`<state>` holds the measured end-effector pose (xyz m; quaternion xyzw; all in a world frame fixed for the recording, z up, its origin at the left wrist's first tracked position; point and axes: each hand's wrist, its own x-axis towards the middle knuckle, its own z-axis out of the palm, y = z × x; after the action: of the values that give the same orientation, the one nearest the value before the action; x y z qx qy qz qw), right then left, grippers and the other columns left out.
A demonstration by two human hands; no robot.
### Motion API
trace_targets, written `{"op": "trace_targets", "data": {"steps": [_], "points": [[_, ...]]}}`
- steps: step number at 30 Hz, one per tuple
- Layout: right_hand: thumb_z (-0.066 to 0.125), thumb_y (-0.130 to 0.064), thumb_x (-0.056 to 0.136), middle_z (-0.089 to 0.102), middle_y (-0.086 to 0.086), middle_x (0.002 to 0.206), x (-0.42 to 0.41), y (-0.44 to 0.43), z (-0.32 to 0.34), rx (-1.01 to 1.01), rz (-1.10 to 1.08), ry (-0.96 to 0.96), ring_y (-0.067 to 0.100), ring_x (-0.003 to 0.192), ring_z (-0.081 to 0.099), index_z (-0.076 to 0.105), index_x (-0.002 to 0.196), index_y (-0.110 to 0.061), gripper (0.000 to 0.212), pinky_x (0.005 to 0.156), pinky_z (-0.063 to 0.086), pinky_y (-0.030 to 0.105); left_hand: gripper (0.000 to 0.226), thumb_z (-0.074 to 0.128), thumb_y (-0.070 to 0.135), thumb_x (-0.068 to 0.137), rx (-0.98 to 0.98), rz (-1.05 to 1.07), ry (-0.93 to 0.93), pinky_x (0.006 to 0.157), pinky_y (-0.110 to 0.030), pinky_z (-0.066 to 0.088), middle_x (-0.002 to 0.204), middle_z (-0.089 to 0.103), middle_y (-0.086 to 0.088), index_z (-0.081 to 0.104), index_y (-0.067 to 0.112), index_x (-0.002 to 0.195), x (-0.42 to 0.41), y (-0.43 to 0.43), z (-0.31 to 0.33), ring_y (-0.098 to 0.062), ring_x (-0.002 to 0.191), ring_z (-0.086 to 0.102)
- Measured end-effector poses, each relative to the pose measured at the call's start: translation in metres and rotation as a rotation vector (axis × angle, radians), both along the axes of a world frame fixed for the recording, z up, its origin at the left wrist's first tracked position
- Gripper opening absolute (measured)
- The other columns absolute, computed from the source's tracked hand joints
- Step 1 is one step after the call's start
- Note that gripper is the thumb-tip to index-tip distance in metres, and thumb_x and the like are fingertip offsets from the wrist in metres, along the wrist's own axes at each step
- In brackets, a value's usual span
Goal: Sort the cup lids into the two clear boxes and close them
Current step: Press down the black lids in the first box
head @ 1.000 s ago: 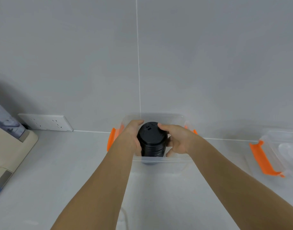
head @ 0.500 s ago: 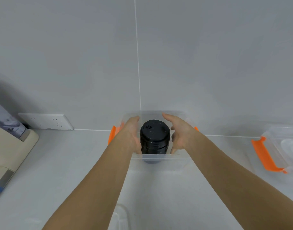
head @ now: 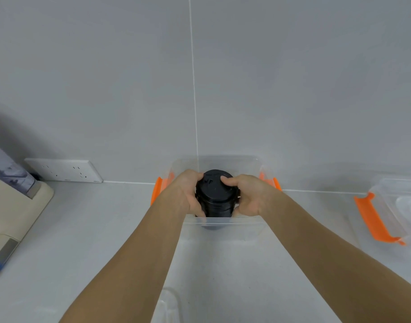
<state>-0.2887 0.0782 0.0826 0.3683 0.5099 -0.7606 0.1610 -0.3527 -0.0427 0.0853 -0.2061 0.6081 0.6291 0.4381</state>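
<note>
Both hands have closed back onto the stack since half a second ago, when they stood open on either side of it. My left hand [head: 190, 194] now wraps the left flank of the tall stack of black round plastic cup lids [head: 215, 197], fingers curled at its top rim. My right hand [head: 245, 197] clasps the right flank, thumb lying across the top lid. Grip of both hands: clenched on the stack.

Stack stands upright inside the clear rectangular plastic box with orange side latches [head: 223, 223], roughly mid-box; base shows dark through the near wall. Box sits on the pale grey tabletop [head: 83, 229], back edge near the grey tiled wall [head: 293, 89].

Second clear plastic box with an orange latch [head: 374, 220] at far right, well apart. White socket panel [head: 64, 170] low on the wall at left. Beige machine [head: 11, 206] at left edge. Clear plastic piece [head: 168, 306] at bottom edge between my forearms; what it is, I cannot tell.
</note>
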Motion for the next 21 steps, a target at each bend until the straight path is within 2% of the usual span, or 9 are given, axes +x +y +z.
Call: {"op": "trace_targets", "data": {"steps": [2, 3, 7, 13, 16, 18, 19, 20, 21], "points": [[0.062, -0.021, 0.087, 0.062, 0.008, 0.089, 0.001, -0.001, 0.003, 0.005, 0.019, 0.002, 0.024, 0.069, 0.062, 0.061, 0.099, -0.009, 0.018, 0.046, 0.052, 0.037, 0.028, 0.051, 0.029, 0.090, 0.004, -0.047, 0.006, 0.046, -0.041, 0.054, 0.058, 0.070, -0.014, 0.062, 0.007, 0.077, 0.002, 0.000, 0.004, -0.032, 0.050, 0.067], [0.063, -0.022, 0.086, 0.062, 0.008, 0.089, 0.001, -0.001, 0.005, 0.009, 0.029, 0.002, 0.023, 0.067, 0.062, 0.062, 0.096, -0.010, 0.016, 0.044, 0.052, 0.036, 0.028, 0.053, 0.032, 0.089, 0.001, -0.070, 0.018, 0.044, -0.041, 0.054, 0.054, 0.070, -0.014, 0.062, 0.008, 0.078, 0.003, 0.000, 0.005, -0.032, 0.046, 0.067], [0.060, -0.014, 0.088, 0.059, 0.009, 0.091, 0.002, -0.002, 0.006, 0.064, 0.050, -0.001, 0.024, 0.073, 0.059, 0.058, 0.103, -0.007, 0.017, 0.047, 0.049, 0.039, 0.020, 0.055, 0.026, 0.091, -0.039, -0.081, 0.036, 0.056, -0.046, 0.048, 0.085, 0.060, -0.012, 0.056, 0.007, 0.085, 0.005, 0.002, 0.001, -0.032, 0.074, 0.060], [0.058, -0.011, 0.089, 0.059, 0.009, 0.086, 0.002, -0.004, 0.001, 0.086, 0.055, 0.006, 0.023, 0.072, 0.058, 0.058, 0.096, -0.006, 0.008, 0.049, 0.048, 0.040, 0.019, 0.052, 0.022, 0.093, -0.040, -0.074, 0.022, 0.056, -0.045, 0.045, 0.086, 0.057, -0.011, 0.054, 0.005, 0.084, 0.006, 0.001, 0.001, -0.031, 0.073, 0.057], [0.060, -0.018, 0.089, 0.058, 0.001, 0.083, 0.001, -0.003, 0.006, 0.125, 0.075, 0.032, 0.013, 0.068, 0.055, 0.059, 0.087, -0.012, 0.006, 0.046, 0.045, 0.032, 0.015, 0.056, 0.022, 0.089, -0.036, -0.071, 0.018, 0.055, -0.042, 0.047, 0.087, 0.056, -0.011, 0.057, 0.007, 0.086, 0.007, 0.000, 0.009, -0.030, 0.073, 0.054], [0.062, -0.025, 0.087, 0.057, -0.005, 0.084, 0.002, -0.002, 0.010, 0.121, 0.049, 0.065, 0.008, 0.073, 0.054, 0.059, 0.081, -0.016, 0.011, 0.059, 0.048, 0.025, 0.019, 0.061, 0.024, 0.084, -0.023, -0.054, 0.023, 0.045, -0.037, 0.051, 0.094, 0.057, -0.010, 0.062, 0.007, 0.094, 0.009, -0.003, 0.016, -0.027, 0.071, 0.051], [0.063, -0.028, 0.086, 0.058, -0.004, 0.096, 0.002, 0.000, 0.011, 0.130, 0.042, 0.085, 0.012, 0.091, 0.056, 0.060, 0.086, -0.016, 0.012, 0.077, 0.048, 0.027, 0.030, 0.062, 0.026, 0.083, -0.029, -0.041, 0.044, 0.045, -0.036, 0.050, 0.104, 0.054, -0.009, 0.060, 0.007, 0.106, 0.009, -0.006, 0.019, -0.028, 0.076, 0.051], [0.065, -0.030, 0.084, 0.055, 0.000, 0.115, 0.003, 0.001, 0.013, 0.145, 0.036, 0.108, 0.018, 0.115, 0.049, 0.061, 0.099, -0.015, 0.022, 0.098, 0.040, 0.034, 0.043, 0.062, 0.028, 0.083, -0.045, -0.028, 0.074, 0.052, -0.039, 0.050, 0.116, 0.048, -0.009, 0.054, 0.008, 0.120, 0.009, -0.008, 0.020, -0.031, 0.091, 0.052], [0.066, -0.031, 0.083, 0.046, 0.006, 0.135, 0.005, 0.003, 0.016, 0.160, 0.034, 0.136, 0.021, 0.133, 0.034, 0.058, 0.116, -0.013, 0.038, 0.110, 0.028, 0.040, 0.053, 0.062, 0.031, 0.084, -0.068, -0.023, 0.113, 0.065, -0.046, 0.047, 0.127, 0.043, -0.009, 0.047, 0.009, 0.130, 0.008, -0.012, 0.020, -0.032, 0.112, 0.046]]}}
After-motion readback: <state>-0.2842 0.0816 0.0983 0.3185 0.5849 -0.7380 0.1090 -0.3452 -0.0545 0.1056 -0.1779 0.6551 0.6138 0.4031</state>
